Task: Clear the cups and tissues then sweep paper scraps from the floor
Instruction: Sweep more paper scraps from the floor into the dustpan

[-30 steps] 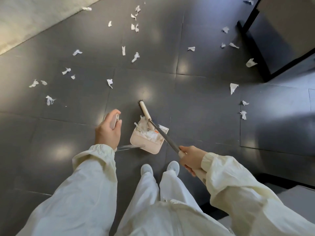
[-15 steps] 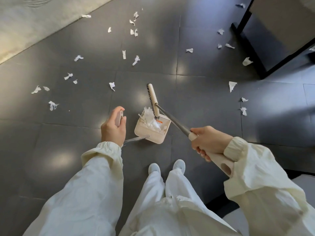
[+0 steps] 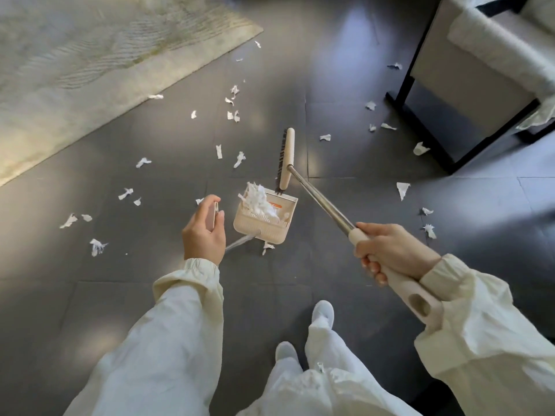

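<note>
My left hand (image 3: 204,232) grips the top of the dustpan's long handle. The beige dustpan (image 3: 264,226) rests on the dark tiles just right of that hand and holds a heap of white paper scraps (image 3: 259,202). My right hand (image 3: 387,250) is wrapped around the beige grip of the broom (image 3: 318,193). Its metal pole runs up-left to the brush head (image 3: 285,160), which hangs tilted just beyond the dustpan's mouth, bristles facing left. Several white paper scraps (image 3: 238,159) lie scattered over the floor on both sides.
A pale rug (image 3: 90,70) covers the upper left. An armchair with a black frame (image 3: 468,94) stands at the upper right, with scraps (image 3: 420,148) near its base. One scrap (image 3: 267,246) lies just behind the dustpan. My feet (image 3: 322,313) are below it.
The brush head has lifted out of the dustpan and swung forward, away from me. My right hand has risen and moved right. The view has tilted up, showing the rug and chair.
</note>
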The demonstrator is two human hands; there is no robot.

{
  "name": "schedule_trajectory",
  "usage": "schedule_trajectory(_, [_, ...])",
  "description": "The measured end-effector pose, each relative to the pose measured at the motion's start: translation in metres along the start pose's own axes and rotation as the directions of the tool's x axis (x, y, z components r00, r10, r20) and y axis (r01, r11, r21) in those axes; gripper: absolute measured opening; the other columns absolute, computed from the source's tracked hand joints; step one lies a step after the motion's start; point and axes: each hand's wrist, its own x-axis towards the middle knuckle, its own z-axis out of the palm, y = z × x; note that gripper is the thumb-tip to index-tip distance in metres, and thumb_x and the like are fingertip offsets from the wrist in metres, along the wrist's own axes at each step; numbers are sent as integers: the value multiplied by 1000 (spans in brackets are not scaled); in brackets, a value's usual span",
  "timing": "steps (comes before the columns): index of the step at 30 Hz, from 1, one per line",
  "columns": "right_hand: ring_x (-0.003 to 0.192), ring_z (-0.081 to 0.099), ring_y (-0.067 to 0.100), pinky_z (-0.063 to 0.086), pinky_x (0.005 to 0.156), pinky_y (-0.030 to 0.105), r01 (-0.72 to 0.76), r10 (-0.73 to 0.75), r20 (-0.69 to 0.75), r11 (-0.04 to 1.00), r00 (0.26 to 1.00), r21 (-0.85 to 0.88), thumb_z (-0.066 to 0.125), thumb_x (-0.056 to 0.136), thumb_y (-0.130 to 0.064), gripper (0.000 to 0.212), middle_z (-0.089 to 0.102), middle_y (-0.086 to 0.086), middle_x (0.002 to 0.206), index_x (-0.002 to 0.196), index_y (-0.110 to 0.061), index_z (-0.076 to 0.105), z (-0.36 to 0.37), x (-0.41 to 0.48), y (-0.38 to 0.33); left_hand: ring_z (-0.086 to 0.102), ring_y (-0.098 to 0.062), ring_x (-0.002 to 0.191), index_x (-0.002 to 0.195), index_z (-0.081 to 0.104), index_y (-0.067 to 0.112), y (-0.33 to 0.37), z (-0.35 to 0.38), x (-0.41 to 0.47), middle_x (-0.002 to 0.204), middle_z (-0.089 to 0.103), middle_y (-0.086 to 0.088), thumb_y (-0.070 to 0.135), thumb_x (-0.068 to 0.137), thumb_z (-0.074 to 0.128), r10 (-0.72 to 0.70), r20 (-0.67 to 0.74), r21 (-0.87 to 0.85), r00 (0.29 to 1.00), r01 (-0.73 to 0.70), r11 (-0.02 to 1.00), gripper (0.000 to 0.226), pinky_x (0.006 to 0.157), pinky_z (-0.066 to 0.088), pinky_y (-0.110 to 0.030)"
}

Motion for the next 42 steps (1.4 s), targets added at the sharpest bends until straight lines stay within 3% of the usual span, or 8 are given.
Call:
schedule_trajectory(5, [29, 35, 11, 33, 31, 18, 116, -102, -81, 976, 991, 187, 44, 84, 11, 49, 39, 7, 52, 123, -18, 47, 4, 54, -46, 58, -25, 73, 107, 61, 21, 17, 30, 73, 85, 65, -5, 14, 89, 60, -5, -31, -30, 999, 4, 1000, 19, 69, 41, -27])
schedule_trajectory(9, [31, 35, 11, 33, 32, 18, 153, -127, -116, 956, 985, 252, 44, 85, 10, 52, 40, 1, 43, 134, -8, 43, -18, 115, -106, 60, -28, 76, 105, 56, 31, 44, 65, 154, 87, 65, -2, 17, 90, 60, 19, -40, -21, 999, -20, 1000, 22, 70, 46, -33])
schedule_trajectory(17, [32, 36, 14, 35, 33, 20, 230, -202, -127, 932, 971, 280, 43, 82, 11, 43, 41, 7, 49, 124, 4, 43, -89, 227, -270, 56, -17, 71, 103, 64, 13, 129, 140, 328, 83, 61, 4, 4, 86, 64, 73, -159, -87, 985, -87, 992, 19, 67, 35, -16])
schedule_trajectory(20, [32, 37, 13, 35, 34, 20, 249, -222, -123, 922, 967, 297, 42, 83, 11, 32, 42, 7, 50, 101, -13, 53, -109, 264, -325, 58, -17, 77, 104, 64, 11, 152, 167, 391, 89, 63, 3, 3, 86, 63, 86, -170, -133, 982, -109, 985, 20, 71, 37, -15])
schedule_trajectory(26, [31, 40, 10, 38, 34, 19, 298, -257, -167, 903, 952, 310, 41, 87, 7, 50, 45, -3, 37, 115, -34, 38, -147, 365, -434, 60, -2, 79, 105, 63, 14, 174, 247, 526, 91, 66, 2, 3, 88, 62, 69, -112, -277, 991, -98, 956, 20, 67, 37, -1])
schedule_trajectory(31, [30, 38, 10, 36, 33, 18, 350, -261, -274, 866, 925, 357, 40, 86, 9, 42, 44, -2, 37, 97, -31, 48, -175, 461, -541, 59, 2, 73, 104, 64, 20, 177, 319, 669, 86, 66, 3, 5, 87, 63, 94, -8, -309, 996, -92, 947, 23, 66, 37, -1])
schedule_trajectory(35, [32, 37, 13, 35, 33, 19, 378, -238, -355, 832, 904, 406, 40, 85, 11, 36, 43, 3, 43, 78, -22, 50, -196, 526, -631, 62, -12, 76, 104, 64, 20, 195, 366, 786, 84, 67, 0, 5, 86, 64, 201, 44, -307, 979, -178, 935, 23, 70, 44, -18])
schedule_trajectory(42, [37, 37, 14, 36, 34, 20, 400, -171, -473, 803, 864, 442, 39, 84, 10, 13, 43, 8, 54, 88, 0, 45, -249, 637, -759, 56, 19, 82, 103, 62, 25, 232, 465, 961, 86, 61, 23, 6, 87, 63, 243, 161, -389, 957, -165, 906, 25, 66, 36, 4])
